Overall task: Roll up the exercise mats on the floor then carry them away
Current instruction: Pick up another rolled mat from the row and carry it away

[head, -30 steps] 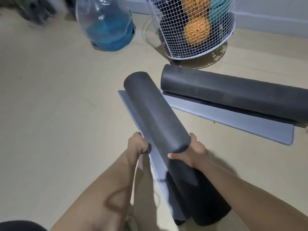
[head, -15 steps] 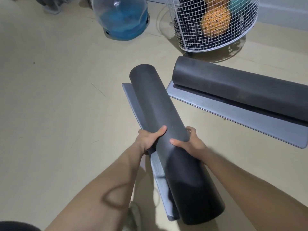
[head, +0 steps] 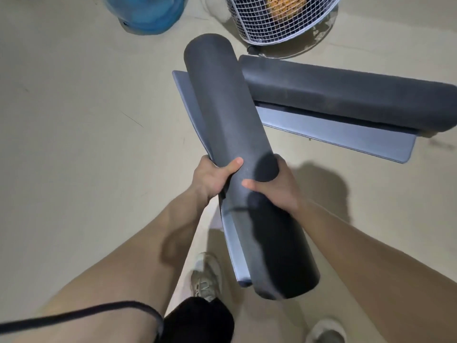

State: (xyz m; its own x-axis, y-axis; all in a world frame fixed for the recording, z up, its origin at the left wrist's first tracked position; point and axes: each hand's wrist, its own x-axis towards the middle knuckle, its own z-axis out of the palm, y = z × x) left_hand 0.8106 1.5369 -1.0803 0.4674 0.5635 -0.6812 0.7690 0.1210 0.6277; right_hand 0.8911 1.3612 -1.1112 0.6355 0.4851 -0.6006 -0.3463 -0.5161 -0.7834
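You are gripping the dark rolled mat (head: 222, 95) at its middle, left hand (head: 212, 179) and right hand (head: 279, 186) both curling round it. The second rolled mat (head: 346, 95) is lying on the smooth beige floor (head: 74, 120) beside a white wire basket (head: 277, 33).

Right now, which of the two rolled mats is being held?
The rolled mat pointing away from the person: the left hand and right hand both grip it near its middle. The other mat lies untouched on the floor beside the wire basket.
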